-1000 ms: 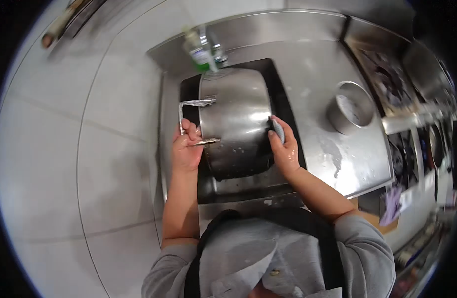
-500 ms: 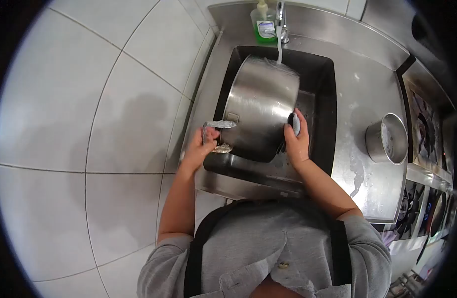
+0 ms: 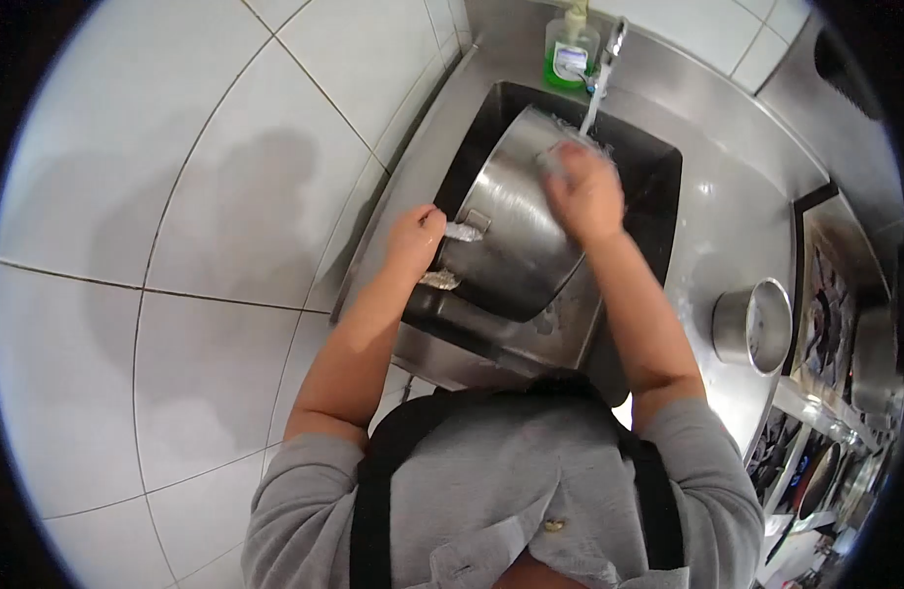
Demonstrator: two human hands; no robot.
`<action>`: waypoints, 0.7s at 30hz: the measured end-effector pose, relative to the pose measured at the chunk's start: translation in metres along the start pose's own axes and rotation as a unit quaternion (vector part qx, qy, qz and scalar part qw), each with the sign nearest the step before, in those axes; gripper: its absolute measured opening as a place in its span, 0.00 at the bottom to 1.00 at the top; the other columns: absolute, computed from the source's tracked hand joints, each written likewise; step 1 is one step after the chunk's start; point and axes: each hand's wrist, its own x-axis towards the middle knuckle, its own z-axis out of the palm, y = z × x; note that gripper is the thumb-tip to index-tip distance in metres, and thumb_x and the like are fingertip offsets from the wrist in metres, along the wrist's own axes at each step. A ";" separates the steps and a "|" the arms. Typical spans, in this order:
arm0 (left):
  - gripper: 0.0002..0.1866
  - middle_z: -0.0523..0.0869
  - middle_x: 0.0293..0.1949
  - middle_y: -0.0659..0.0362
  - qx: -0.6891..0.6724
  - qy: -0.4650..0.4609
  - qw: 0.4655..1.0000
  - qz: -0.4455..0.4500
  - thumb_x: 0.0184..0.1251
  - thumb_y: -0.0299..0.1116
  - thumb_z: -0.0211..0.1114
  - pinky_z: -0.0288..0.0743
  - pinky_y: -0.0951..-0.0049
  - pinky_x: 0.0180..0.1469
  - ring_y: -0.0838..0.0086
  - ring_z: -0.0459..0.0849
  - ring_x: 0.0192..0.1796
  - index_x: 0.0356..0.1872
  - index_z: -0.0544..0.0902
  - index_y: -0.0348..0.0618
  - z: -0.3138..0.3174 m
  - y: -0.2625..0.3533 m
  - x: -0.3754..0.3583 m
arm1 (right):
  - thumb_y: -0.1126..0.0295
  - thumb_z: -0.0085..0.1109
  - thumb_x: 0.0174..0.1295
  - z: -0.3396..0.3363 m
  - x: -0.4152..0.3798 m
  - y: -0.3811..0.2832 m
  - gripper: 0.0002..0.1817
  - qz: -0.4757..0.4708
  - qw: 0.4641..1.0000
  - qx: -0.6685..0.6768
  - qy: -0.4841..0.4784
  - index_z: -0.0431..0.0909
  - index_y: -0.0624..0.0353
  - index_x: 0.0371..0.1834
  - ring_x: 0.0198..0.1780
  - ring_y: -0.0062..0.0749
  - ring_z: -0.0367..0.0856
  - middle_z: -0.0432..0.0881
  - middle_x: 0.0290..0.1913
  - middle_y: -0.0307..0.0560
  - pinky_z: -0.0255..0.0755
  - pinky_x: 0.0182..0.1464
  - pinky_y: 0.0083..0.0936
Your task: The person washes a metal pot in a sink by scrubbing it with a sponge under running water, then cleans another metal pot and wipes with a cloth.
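Note:
A large steel pot (image 3: 511, 221) lies tilted in the sink (image 3: 660, 187). My left hand (image 3: 416, 240) is closed round its handle (image 3: 463, 232), which looks wrapped in crinkled foil. Against the pot's upper side, near the falling water (image 3: 590, 116), is my right hand (image 3: 586, 196), smeared by motion. Its fingers are curled over a small pale thing too blurred to name. The pot's inside is hidden from me.
A running tap (image 3: 615, 44) and a pump bottle of green liquid soap (image 3: 570, 61) stand behind the sink. On the steel counter at right sits a smaller round metal pan (image 3: 735, 329). Stove burners (image 3: 827, 265) lie beyond it; a tiled wall (image 3: 226, 226) borders the left.
My right hand has moved up the pot from its lower right side towards the water, carrying a small dark-and-grey thing. My left hand stays at the foil-wrapped handle. The view has shifted and turned slightly.

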 end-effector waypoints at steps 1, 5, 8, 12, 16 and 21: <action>0.16 0.71 0.20 0.53 -0.005 0.008 1.000 0.001 0.61 0.39 0.54 0.66 0.67 0.33 0.73 0.70 0.28 0.30 0.77 0.32 -0.005 0.005 0.005 | 0.69 0.63 0.46 0.002 -0.007 -0.021 0.19 -0.050 0.997 0.000 -0.051 0.80 0.52 0.45 0.49 0.50 0.79 0.80 0.52 0.45 0.75 0.49 0.41; 0.15 0.71 0.20 0.51 0.003 -0.060 0.997 -0.044 0.59 0.37 0.52 0.66 0.65 0.34 0.72 0.70 0.28 0.29 0.76 0.31 -0.015 0.012 0.003 | 0.70 0.64 0.44 -0.002 -0.012 -0.049 0.21 -0.270 0.958 0.015 -0.098 0.79 0.55 0.46 0.54 0.49 0.76 0.79 0.51 0.49 0.72 0.53 0.41; 0.15 0.73 0.21 0.48 0.003 -0.048 0.998 -0.034 0.58 0.37 0.51 0.67 0.62 0.34 0.65 0.70 0.26 0.28 0.75 0.31 -0.012 0.012 0.004 | 0.69 0.63 0.46 0.028 0.028 -0.029 0.18 -0.140 0.983 0.031 -0.110 0.80 0.55 0.44 0.53 0.49 0.75 0.79 0.48 0.49 0.72 0.53 0.41; 0.18 0.82 0.34 0.39 0.028 -0.044 0.996 -0.070 0.57 0.39 0.50 0.73 0.56 0.45 0.43 0.80 0.40 0.33 0.82 0.34 -0.013 0.017 0.009 | 0.68 0.62 0.48 0.027 0.021 -0.049 0.16 -0.085 0.992 -0.033 -0.092 0.80 0.57 0.42 0.50 0.50 0.76 0.80 0.47 0.49 0.72 0.53 0.41; 0.18 0.83 0.37 0.39 0.031 -0.081 0.991 -0.098 0.57 0.39 0.50 0.73 0.56 0.48 0.43 0.80 0.43 0.35 0.82 0.35 -0.015 0.015 0.006 | 0.68 0.62 0.47 0.019 -0.003 -0.072 0.15 -0.232 0.966 0.027 -0.110 0.80 0.57 0.40 0.49 0.50 0.76 0.79 0.46 0.49 0.72 0.52 0.42; 0.19 0.83 0.39 0.40 0.055 -0.060 0.993 -0.082 0.56 0.40 0.49 0.72 0.55 0.49 0.44 0.80 0.44 0.36 0.82 0.36 -0.011 0.016 0.008 | 0.66 0.64 0.46 0.032 0.044 -0.033 0.12 -0.083 0.994 -0.054 -0.043 0.81 0.55 0.35 0.48 0.48 0.76 0.79 0.45 0.46 0.74 0.50 0.41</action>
